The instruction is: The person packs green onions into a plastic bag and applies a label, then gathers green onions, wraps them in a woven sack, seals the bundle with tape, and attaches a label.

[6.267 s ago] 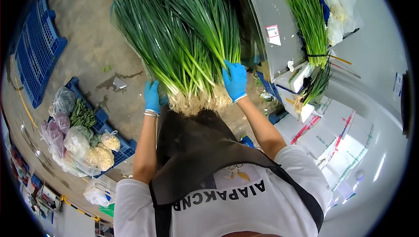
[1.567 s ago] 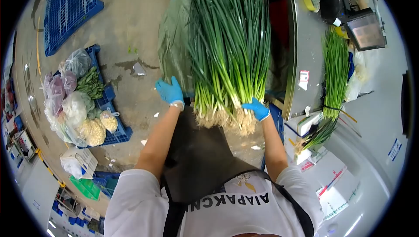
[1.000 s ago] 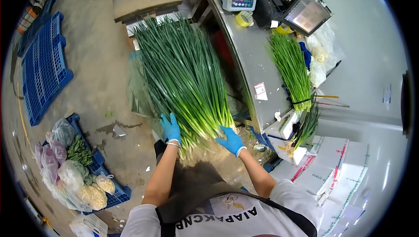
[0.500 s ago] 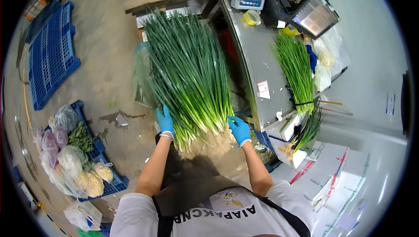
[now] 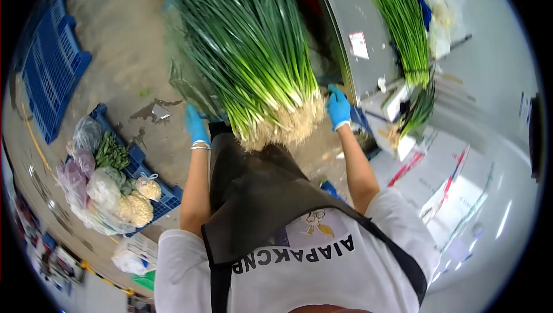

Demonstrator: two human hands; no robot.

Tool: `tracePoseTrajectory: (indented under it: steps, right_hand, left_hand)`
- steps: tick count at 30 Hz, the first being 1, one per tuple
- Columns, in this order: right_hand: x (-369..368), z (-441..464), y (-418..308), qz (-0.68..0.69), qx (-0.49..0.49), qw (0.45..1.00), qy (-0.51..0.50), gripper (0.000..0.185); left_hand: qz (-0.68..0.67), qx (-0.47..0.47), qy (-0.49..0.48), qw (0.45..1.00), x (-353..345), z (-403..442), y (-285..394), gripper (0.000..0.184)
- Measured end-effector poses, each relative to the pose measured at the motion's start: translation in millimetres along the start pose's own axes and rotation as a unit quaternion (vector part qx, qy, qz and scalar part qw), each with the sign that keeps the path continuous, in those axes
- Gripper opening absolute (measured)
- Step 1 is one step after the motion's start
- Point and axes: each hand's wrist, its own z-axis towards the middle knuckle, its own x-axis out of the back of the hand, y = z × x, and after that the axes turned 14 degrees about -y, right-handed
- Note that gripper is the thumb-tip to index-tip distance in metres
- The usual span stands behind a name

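Observation:
A large heap of long green onions lies in front of me, leaves pointing away and pale roots toward my dark apron. My left hand, in a blue glove, is just left of the root end, beside the green plastic sheet; it is blurred and its fingers are hard to make out. On the other side, my right hand, also gloved in blue, is raised slightly apart from the roots, with thumb and fingers spread and nothing held.
A metal counter on the right bears a tied green bunch. White boxes stand below it. At the left, bagged vegetables lie on a blue pallet; another blue pallet is farther off.
Both hands have moved outward, away from the onions' sides. The view has tilted toward my body, so the scale and screen are largely out of sight.

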Motion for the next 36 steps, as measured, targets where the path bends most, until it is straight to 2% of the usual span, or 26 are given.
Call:
tracePoseTrajectory:
  steps: [2,4,5,8,9,12,13,14,16,17,18,20,21,22,24,25,27,28,30,32,34,35,36]
  right_hand:
    - [4,-12,9,-0.059,-0.015,0.998,0.019,0.049]
    - [-4,-12,37,-0.124,0.019,0.991,0.041,0.060]
    - [-8,-14,45,-0.069,-0.012,0.997,0.015,0.058]
    - [-19,-12,69,-0.037,-0.068,0.997,0.001,0.056]
    - [-24,-7,77,0.098,-0.128,0.987,-0.001,0.048]
    - [-26,-10,70,0.035,-0.073,0.996,0.034,0.041]
    - [-26,-11,61,-0.007,-0.023,0.998,0.056,0.035]
    - [-26,-15,50,0.022,-0.028,0.998,0.042,0.034]
    - [-22,-20,30,0.078,-0.035,0.996,0.027,0.032]
    - [-24,-21,36,0.103,-0.001,0.994,0.024,0.029]
    - [-19,-34,8,0.086,-0.027,0.996,0.014,0.027]
    - [-22,-52,31,0.014,0.007,1.000,0.012,0.027]
    - [-17,-75,7,0.115,-0.084,0.990,-0.012,0.026]
    - [-15,-90,32,0.009,-0.155,0.987,-0.049,0.026]
    - [8,-130,45,-0.058,-0.144,0.988,-0.015,0.031]
    - [13,-146,78,-0.054,-0.169,0.983,0.039,0.033]
    - [26,-173,166,0.036,-0.169,0.974,0.148,0.038]
    - [46,-172,205,0.121,-0.137,0.962,0.205,0.042]
    - [110,-161,251,0.221,-0.162,0.939,0.208,0.041]
    - [178,-132,289,0.281,-0.227,0.904,0.228,0.032]
    - [237,-102,325,0.241,-0.227,0.898,0.290,0.023]
    - [274,-82,373,0.088,-0.246,0.923,0.282,0.023]
    - [298,-67,420,-0.067,-0.262,0.926,0.264,0.025]
  left_hand:
    - [0.030,0.038,0.021,0.999,28,-10,-8,0.049]
    - [0.070,0.104,0.062,0.990,47,-16,-8,0.050]
    - [0.080,0.125,0.060,0.987,55,-17,-11,0.050]
    - [0.079,0.184,0.063,0.978,73,-18,-24,0.049]
    - [0.066,0.207,0.058,0.974,74,-16,-28,0.047]
    - [0.040,0.260,0.068,0.962,81,-7,-42,0.048]
    - [0.037,0.271,0.080,0.958,82,-4,-49,0.050]
    - [0.035,0.283,0.088,0.954,81,-1,-55,0.052]
    - [0.046,0.258,0.071,0.963,74,-6,-59,0.055]
    - [0.051,0.244,0.058,0.967,72,-11,-60,0.057]
    - [0.063,0.233,0.044,0.969,73,-10,-63,0.058]
    - [0.094,0.220,0.008,0.971,64,-13,-60,0.061]
    - [0.109,0.218,-0.006,0.970,57,-14,-55,0.062]
    - [0.114,0.225,-0.013,0.968,50,-14,-50,0.064]
    - [0.126,0.235,-0.041,0.963,45,-10,-49,0.067]
    - [0.134,0.249,-0.053,0.958,50,-1,-54,0.067]
    - [0.145,0.265,-0.062,0.951,50,2,-50,0.067]
    - [0.144,0.262,-0.062,0.952,49,3,-48,0.066]
    - [0.173,0.261,-0.051,0.948,35,-5,-28,0.065]
    - [0.214,0.240,-0.058,0.945,25,-23,-15,0.068]
    - [0.239,0.200,0.002,0.950,16,-44,-22,0.051]
    - [0.249,0.195,0.021,0.949,8,-57,-33,0.047]
    - [0.262,0.191,0.042,0.945,5,-72,-43,0.044]
